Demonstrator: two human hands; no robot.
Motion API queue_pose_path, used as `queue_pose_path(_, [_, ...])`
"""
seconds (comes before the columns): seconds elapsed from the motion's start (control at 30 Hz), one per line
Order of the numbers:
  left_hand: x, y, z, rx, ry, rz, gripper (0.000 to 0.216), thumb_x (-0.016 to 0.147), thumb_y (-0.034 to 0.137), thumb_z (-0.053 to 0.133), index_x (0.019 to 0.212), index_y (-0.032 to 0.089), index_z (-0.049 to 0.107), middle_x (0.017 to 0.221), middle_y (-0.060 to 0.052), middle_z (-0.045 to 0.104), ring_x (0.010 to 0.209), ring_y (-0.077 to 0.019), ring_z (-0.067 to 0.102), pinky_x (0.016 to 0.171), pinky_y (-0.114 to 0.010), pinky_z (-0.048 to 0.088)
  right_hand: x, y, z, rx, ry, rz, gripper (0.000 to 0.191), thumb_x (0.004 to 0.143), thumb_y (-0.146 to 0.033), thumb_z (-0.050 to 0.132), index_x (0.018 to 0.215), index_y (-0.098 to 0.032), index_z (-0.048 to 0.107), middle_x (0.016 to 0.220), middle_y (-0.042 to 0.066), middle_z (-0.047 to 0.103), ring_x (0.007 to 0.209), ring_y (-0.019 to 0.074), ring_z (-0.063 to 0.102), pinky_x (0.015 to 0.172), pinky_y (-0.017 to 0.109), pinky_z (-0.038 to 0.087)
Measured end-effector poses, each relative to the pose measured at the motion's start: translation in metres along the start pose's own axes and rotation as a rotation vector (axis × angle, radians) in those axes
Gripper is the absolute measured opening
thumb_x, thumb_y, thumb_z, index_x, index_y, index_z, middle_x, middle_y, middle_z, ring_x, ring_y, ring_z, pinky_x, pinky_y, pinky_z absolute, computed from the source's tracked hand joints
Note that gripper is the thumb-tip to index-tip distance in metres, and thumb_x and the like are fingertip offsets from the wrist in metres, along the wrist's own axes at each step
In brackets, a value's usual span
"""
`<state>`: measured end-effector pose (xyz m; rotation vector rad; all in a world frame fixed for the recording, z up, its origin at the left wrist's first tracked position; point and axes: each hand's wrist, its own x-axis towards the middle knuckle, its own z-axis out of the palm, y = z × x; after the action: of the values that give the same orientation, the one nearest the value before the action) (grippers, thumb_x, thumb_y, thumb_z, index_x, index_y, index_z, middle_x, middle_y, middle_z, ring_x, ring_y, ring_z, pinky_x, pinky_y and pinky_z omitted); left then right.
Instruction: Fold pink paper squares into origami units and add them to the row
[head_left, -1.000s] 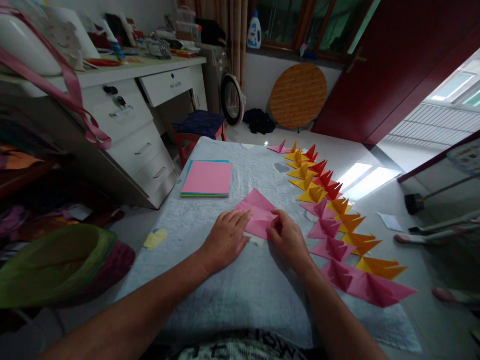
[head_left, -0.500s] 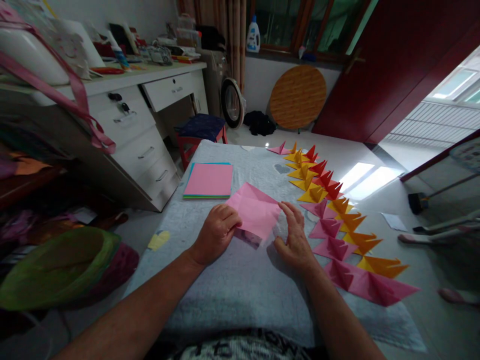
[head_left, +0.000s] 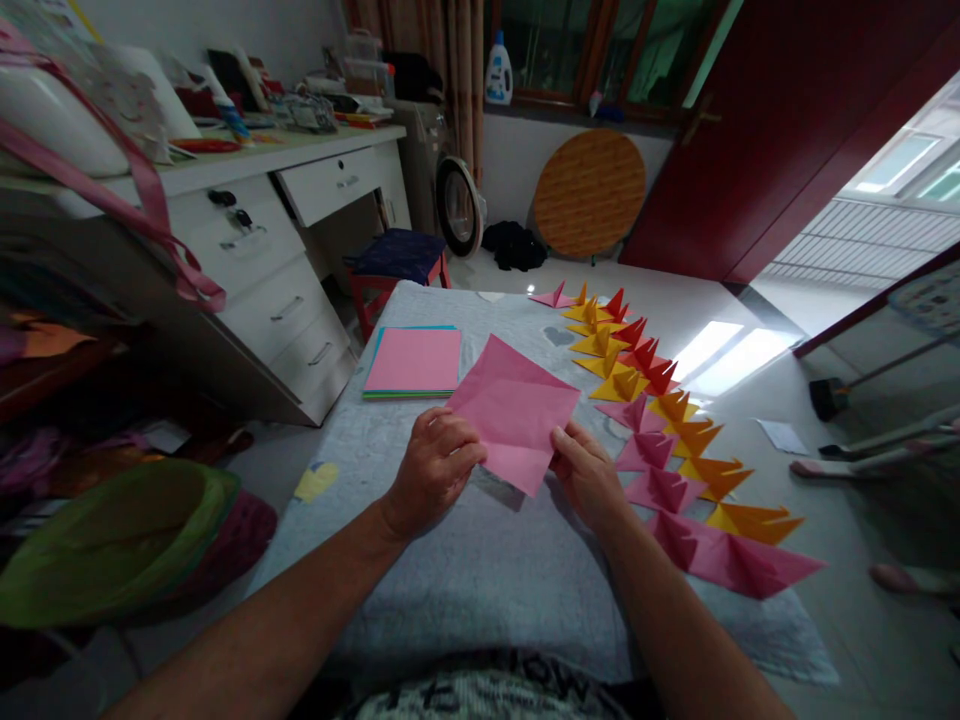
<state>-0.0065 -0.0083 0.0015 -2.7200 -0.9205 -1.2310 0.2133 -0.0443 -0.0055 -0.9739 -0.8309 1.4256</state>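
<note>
A creased sheet of pink origami paper (head_left: 514,415) is spread between my hands, tilted above the cloth-covered table, with one corner toward me. My left hand (head_left: 437,465) pinches its left edge, fingers curled over it. On the right edge, my right hand (head_left: 589,470) grips the paper between thumb and fingers. Just beyond my left hand lies a stack of square coloured paper (head_left: 414,360), pink on top. To the right stand rows of folded paper cranes, among them pink ones (head_left: 664,487), yellow ones (head_left: 622,382) and red ones (head_left: 660,372).
The table (head_left: 450,610) has a pale blue cloth. Left of it are a green-lined bin (head_left: 120,540) and a white desk with drawers (head_left: 277,300). A stool (head_left: 397,258) and a washing machine with its door open (head_left: 459,205) stand beyond. A broom (head_left: 829,398) is at the right.
The pink sheet has opened out wider and been raised. My right hand, earlier with fingers spread at its edge, has closed on the paper; my left hand keeps its hold.
</note>
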Motion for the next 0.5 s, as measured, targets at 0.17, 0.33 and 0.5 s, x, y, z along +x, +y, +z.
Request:
queue_pose_path(0.17, [-0.0008, 0.0012, 0.0001, 0.051, 0.047, -0.135, 0.02, 0.087, 0.01, 0.062, 0.079, 0.027, 0.071, 0.096, -0.003, 0.067, 0.104, -0.0223, 0.057, 0.107, -0.048, 0.037, 0.0031, 0.0039, -0.0023, -0.045, 0.028, 0.016, 0.033, 0.079, -0.049, 0.072, 0.099, -0.023, 0.068, 0.093, 0.004, 0.073, 0.079, 0.0201, 0.067, 0.071, 0.032, 0.057])
queue_pose_path(0.33, [-0.0014, -0.0036, 0.0029, 0.074, 0.189, -0.256, 0.015, 0.086, 0.01, 0.061, 0.087, 0.023, 0.068, 0.123, -0.009, 0.052, 0.121, -0.0269, 0.047, 0.106, -0.049, 0.042, 0.0031, 0.0051, -0.0026, 0.008, 0.033, 0.007, 0.027, 0.079, -0.044, 0.073, 0.095, -0.022, 0.07, 0.082, 0.001, 0.071, 0.067, 0.0152, 0.063, 0.064, 0.027, 0.054])
queue_pose_path(0.5, [-0.0039, -0.0072, 0.0037, -0.016, 0.196, -0.268, 0.019, 0.084, 0.004, 0.058, 0.079, 0.021, 0.065, 0.124, -0.008, 0.048, 0.118, -0.0247, 0.049, 0.103, -0.046, 0.046, 0.0017, 0.0019, 0.0005, 0.029, 0.032, 0.0, 0.028, 0.077, -0.043, 0.075, 0.095, -0.022, 0.069, 0.084, 0.001, 0.072, 0.07, 0.0161, 0.065, 0.065, 0.027, 0.055])
